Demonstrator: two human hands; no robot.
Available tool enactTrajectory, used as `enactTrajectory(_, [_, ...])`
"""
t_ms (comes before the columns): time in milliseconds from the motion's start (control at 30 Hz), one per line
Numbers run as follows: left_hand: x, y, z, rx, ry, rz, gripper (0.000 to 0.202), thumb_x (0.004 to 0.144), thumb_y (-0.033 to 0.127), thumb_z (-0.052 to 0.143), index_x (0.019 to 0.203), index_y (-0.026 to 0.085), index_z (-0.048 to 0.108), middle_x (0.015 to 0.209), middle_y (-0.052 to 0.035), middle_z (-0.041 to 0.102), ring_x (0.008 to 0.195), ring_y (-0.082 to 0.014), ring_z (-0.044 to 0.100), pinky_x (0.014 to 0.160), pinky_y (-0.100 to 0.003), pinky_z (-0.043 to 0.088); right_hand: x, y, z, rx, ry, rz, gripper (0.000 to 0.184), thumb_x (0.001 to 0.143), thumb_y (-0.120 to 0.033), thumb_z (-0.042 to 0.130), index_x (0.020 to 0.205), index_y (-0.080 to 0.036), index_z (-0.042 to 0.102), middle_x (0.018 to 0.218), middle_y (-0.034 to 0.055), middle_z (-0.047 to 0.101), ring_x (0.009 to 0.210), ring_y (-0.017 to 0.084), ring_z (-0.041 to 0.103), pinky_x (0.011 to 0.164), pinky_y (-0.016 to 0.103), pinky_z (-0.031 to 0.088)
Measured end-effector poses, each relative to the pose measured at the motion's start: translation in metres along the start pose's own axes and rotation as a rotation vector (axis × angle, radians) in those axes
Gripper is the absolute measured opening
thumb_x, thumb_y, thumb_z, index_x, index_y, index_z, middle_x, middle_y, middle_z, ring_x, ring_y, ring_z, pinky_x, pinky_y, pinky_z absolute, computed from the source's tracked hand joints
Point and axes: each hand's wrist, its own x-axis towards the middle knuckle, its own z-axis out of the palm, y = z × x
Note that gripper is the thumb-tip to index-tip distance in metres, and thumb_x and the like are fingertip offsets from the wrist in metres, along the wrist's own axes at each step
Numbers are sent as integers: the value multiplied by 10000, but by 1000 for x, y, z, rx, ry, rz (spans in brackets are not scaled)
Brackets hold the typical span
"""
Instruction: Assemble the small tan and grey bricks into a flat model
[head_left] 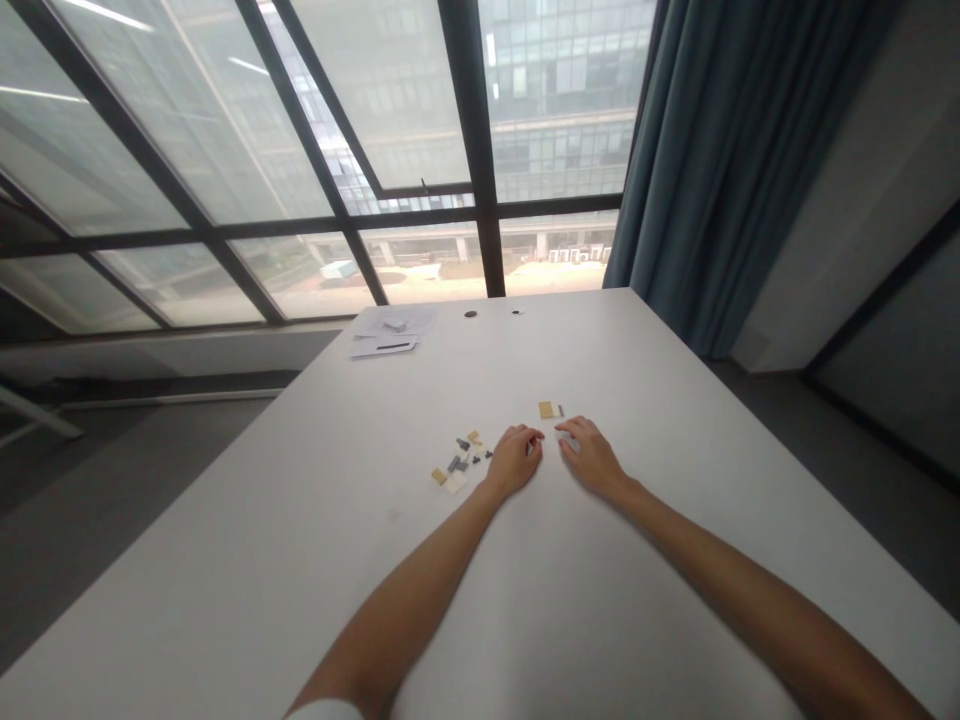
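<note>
Both my forearms reach out over a white table (637,560). My left hand (514,458) rests on the tabletop with its fingers curled in; anything inside them is too small to make out. Just left of it lies a scatter of several small tan, grey and white pieces (459,462). My right hand (592,455) lies a short gap to the right, fingers bent and pinched near a small pale piece. Beyond the two hands sits a small tan and grey assembled piece (549,410).
Papers and a clear bag (390,333) lie at the table's far left end. Two dark round holes (471,314) mark the far edge. A big window fills the wall behind, with a blue curtain (720,170) at the right.
</note>
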Motion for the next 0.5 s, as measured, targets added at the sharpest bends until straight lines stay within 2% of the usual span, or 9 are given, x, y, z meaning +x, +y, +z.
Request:
enactTrajectory(167, [0, -2, 2, -9, -6, -12, 210, 865, 148, 528, 948, 188, 717, 864, -47, 673, 882, -195, 585, 852, -326, 461, -13, -2, 14, -73, -47, 58, 233, 878, -146, 550, 1074, -181, 672, 1009, 70, 620, 961, 202, 568, 900, 327, 457])
enactTrajectory(333, [-1, -4, 4, -5, -8, 4, 206, 849, 140, 546, 933, 193, 726, 862, -41, 684, 874, -192, 594, 859, -325, 459, -16, -8, 13, -205, -94, 9, 169, 894, -168, 562, 996, -198, 694, 991, 70, 606, 951, 209, 551, 875, 326, 432])
enactTrajectory(500, [-1, -4, 5, 2, -5, 0, 205, 856, 146, 546, 930, 199, 730, 870, -41, 690, 883, -188, 597, 861, -316, 458, -15, -7, 12, -210, -101, 4, 179, 897, -171, 563, 1018, -196, 693, 994, 67, 604, 946, 205, 552, 875, 317, 429])
